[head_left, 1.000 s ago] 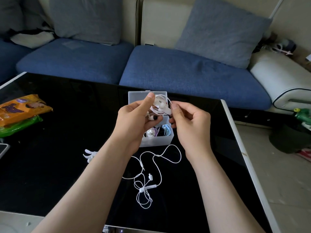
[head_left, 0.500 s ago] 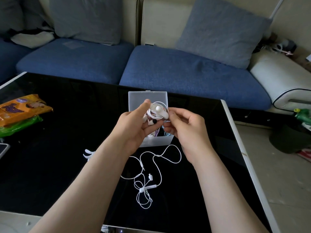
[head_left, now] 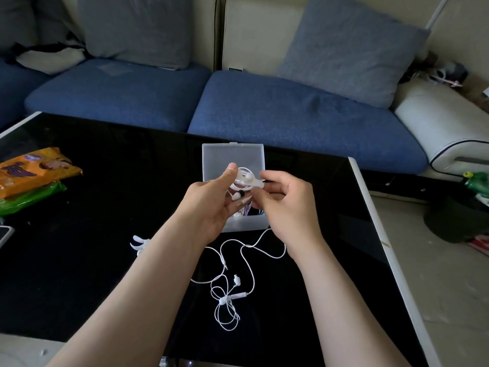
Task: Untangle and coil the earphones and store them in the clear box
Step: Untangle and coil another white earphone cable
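1. The coiled earphones (head_left: 244, 180) are up in the air between both hands, right above the clear box (head_left: 248, 225). The white bundle's longer side runs roughly from ten to four o'clock.
2. The left hand (head_left: 211, 205) pinches the coil at its nine o'clock side, with the thumb on top and the fingers curled beneath. The right hand (head_left: 287, 201) pinches the three o'clock end with its fingertips.
3. The box stands open, its lid raised at twelve o'clock from the coil and its tray just below at six. The drop looks short: down and slightly toward the person. Both hands are equally near.
4. The tray already holds coloured cables (head_left: 247, 211), purple and blue. The hands hide how much room is left.
5. At six o'clock from the box, a second pair of earphones (head_left: 239, 296) lies tangled on the black table (head_left: 79, 260).
6. A white clip (head_left: 139, 243) lies at eight o'clock, and snack packets (head_left: 34, 170) sit far out at nine.
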Demonstrator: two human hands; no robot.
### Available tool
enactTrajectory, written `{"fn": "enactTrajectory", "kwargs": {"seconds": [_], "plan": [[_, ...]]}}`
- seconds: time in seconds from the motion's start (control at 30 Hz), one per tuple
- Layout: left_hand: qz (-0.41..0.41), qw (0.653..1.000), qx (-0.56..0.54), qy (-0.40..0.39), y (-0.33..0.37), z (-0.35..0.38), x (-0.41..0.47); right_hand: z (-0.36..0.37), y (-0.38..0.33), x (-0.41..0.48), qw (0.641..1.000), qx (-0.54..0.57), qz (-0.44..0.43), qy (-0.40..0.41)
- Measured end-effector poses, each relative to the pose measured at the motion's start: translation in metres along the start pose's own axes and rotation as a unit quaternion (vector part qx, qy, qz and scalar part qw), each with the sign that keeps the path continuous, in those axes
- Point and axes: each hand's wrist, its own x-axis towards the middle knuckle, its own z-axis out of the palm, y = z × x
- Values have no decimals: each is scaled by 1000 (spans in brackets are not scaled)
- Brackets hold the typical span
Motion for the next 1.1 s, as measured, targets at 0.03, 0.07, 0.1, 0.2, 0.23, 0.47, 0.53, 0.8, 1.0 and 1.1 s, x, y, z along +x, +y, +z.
{"fn": "enactTrajectory", "kwargs": {"seconds": [0.03, 0.07, 0.1, 0.2, 0.23, 0.47, 0.53, 0.8, 1.0, 1.1], "plan": [[1, 1000, 2, 0, 0, 0, 0, 2, 1, 1, 1000, 13, 18, 9], [5, 1000, 7, -1, -1, 1, 1, 4, 2, 2, 999, 32, 40, 13], [10, 1000, 15, -3, -1, 1, 1, 5, 2, 3, 996, 56, 67, 9], [27, 999, 29, 5, -1, 1, 3, 9, -5, 1, 981, 143, 133, -15], [33, 999, 29, 11, -2, 1, 5, 10, -6, 1, 979, 145, 143, -11], [112, 982, 121, 91, -6, -2, 15, 16, -16, -4, 995, -74, 63, -34], [140, 962, 199, 126, -6, -4, 15, 19, -18, -8, 991, -125, 3, -52], [98, 975, 172, 105, -2, -12, 14, 12, -21, -11, 986, -46, -65, -148], [35, 994, 74, 74, 2, -11, 10, 8, -11, -3, 993, -70, -96, -23], [36, 995, 64, 70, 3, -9, 10, 11, -10, -2, 988, -113, -104, 27]]}}
